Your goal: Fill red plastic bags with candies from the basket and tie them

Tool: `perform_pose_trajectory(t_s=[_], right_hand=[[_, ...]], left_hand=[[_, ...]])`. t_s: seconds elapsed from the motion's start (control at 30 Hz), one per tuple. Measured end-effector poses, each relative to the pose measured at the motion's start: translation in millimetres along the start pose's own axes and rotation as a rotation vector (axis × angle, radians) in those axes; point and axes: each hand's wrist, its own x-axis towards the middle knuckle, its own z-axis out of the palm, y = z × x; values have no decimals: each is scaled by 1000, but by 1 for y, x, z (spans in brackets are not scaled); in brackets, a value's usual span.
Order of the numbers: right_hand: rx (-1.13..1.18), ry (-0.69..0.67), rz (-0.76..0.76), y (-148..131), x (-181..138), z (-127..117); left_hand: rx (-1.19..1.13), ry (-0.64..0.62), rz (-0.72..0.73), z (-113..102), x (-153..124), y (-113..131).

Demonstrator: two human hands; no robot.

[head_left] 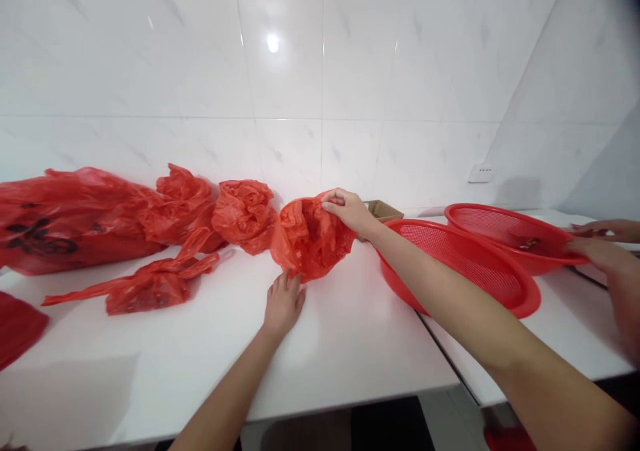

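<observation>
An opened red plastic bag (315,237) stands on the white table in front of me, its rim folded outward and its mouth facing me. My right hand (349,211) pinches the rim at the upper right between thumb and fingers. Lower down, my left hand (284,304) has its fingertips closed on the near edge of the same bag. Crumpled red film fills the mouth, so the bag's contents are hidden. Just to the left, touching it or nearly so, sits another crumpled red bag (246,214).
More red bags (75,217) line the wall at left, with a small knotted bag (150,287) before them. Right of me stand two red mesh baskets (460,254) (505,227) and a cardboard box (384,211). Another person's hands (607,254) are at the far basket.
</observation>
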Motion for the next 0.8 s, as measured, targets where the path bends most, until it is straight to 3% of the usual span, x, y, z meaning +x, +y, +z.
perform_pose_trajectory(t_s=[0.17,0.23,0.33,0.47,0.6,0.73,0.8], right_hand=[[-505,-431,117,10,-13,-7],[-579,-425,138,15,-18,-7],[-699,-306,147,19,-25,-6],[-712,-171,25,20,-34,7],[-652,-272,-91,25,-40,30],[-610,-361,-80,27,-41,49],[-553,-390,-74,24,-40,53]], left_hand=[[-35,9,13,-6,12,2],[-59,28,31,-11,18,5],[-95,59,65,-16,24,13],[-138,67,122,-16,25,21],[-160,90,136,-9,20,25],[-163,129,100,3,9,39],[-151,94,15,11,5,49]])
